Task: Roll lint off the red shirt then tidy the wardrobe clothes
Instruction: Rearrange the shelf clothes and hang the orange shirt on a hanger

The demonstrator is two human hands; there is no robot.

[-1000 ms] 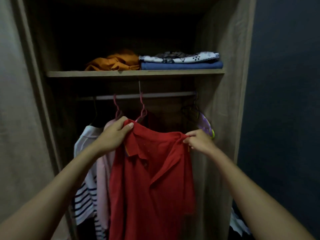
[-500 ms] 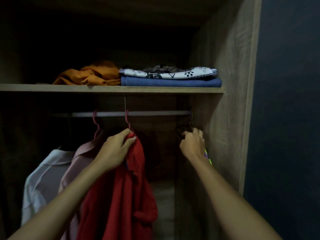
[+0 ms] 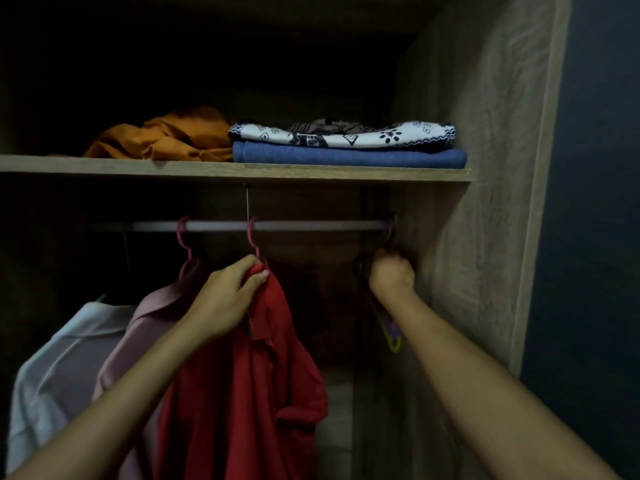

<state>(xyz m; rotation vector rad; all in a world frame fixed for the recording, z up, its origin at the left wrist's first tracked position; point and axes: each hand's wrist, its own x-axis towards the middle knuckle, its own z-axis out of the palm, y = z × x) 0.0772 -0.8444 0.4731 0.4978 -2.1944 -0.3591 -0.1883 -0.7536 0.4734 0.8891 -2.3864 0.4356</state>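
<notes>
Beside wardrobe wall (image 3: 485, 237), perhaps hanger-gripping right hand (image 3: 393, 271).

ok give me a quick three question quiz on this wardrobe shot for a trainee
1. True or false: the red shirt hangs from the rail on a pink hanger.
2. What lies directly on the folded blue garment on the shelf?
A. the orange garment
B. the black and white patterned cloth
C. a lint roller
3. Fill in: the left hand grips the red shirt at its ____.

Key
1. True.
2. B, the black and white patterned cloth; the crumpled orange garment lies beside the stack.
3. Top, by the collar. The right hand is curled round a dark hanger near the wardrobe's side wall.
</notes>
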